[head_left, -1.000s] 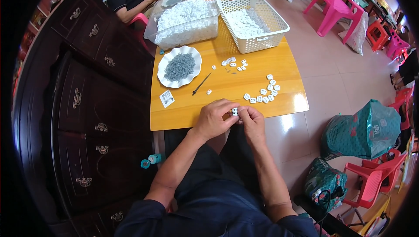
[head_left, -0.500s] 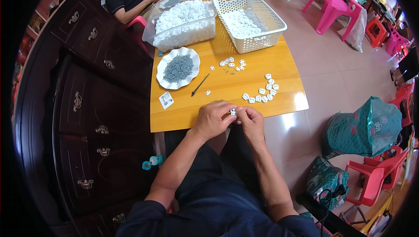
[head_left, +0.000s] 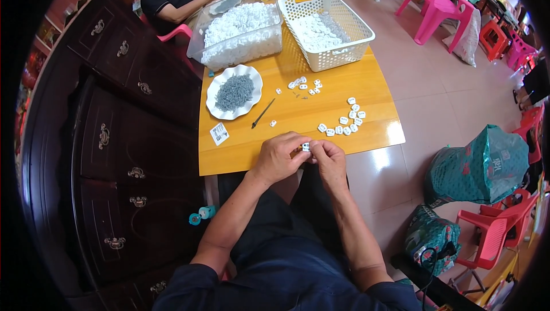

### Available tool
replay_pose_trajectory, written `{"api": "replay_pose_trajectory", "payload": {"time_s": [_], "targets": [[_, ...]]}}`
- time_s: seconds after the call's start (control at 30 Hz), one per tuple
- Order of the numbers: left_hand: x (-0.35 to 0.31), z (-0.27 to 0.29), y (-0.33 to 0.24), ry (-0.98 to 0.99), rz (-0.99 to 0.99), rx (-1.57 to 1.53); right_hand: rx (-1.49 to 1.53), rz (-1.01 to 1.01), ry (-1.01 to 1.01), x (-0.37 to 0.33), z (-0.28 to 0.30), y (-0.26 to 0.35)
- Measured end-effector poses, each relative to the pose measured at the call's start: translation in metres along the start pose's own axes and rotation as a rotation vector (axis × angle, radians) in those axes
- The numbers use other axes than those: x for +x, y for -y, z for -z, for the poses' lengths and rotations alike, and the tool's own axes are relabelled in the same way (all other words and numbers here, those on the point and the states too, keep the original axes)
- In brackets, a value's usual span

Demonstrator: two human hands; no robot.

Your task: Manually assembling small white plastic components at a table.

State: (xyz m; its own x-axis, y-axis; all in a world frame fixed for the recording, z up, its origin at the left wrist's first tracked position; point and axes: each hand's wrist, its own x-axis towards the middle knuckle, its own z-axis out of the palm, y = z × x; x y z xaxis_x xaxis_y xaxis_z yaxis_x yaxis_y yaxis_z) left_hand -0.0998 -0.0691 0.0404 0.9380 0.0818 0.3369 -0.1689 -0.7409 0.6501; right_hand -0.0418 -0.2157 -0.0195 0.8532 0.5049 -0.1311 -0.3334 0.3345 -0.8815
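- While both hands are meeting at the surface's (head_left: 240, 159) near edge, the left hand (head_left: 279, 159) and right hand (head_left: 328, 159) are pinching one small white piece (head_left: 305, 147) between closed fingertips.
- The piece is sitting between them, equally near both.
- Loose white pieces (head_left: 344, 123) are lying beyond, toward the right edge.

Soft, even daylight fills the room. Glare gleams on the wooden table (head_left: 298, 122) edge and the floor tiles (head_left: 401, 81) just right of the hands. Shadows stay faint. Straight edges bow toward the black rim, and the far corners blur.
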Motion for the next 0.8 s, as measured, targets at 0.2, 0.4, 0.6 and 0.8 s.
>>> {"api": "replay_pose_trajectory", "payload": {"time_s": [0.2,0.4,0.6,0.8], "targets": [[0.0,-0.004,0.005,-0.019,-0.012,-0.019,-0.01,0.013,-0.002,0.0,-0.001,0.0],[0.004,-0.007,0.01,-0.009,-0.027,-0.014,-0.045,0.029,-0.033,0.0,0.0,0.002],[0.003,-0.009,0.011,-0.031,-0.048,-0.024,-0.095,0.032,-0.062,0.0,0.001,-0.001],[0.004,-0.004,0.001,0.01,0.138,-0.229,-0.058,0.022,-0.084,0.001,-0.001,-0.001]]}}
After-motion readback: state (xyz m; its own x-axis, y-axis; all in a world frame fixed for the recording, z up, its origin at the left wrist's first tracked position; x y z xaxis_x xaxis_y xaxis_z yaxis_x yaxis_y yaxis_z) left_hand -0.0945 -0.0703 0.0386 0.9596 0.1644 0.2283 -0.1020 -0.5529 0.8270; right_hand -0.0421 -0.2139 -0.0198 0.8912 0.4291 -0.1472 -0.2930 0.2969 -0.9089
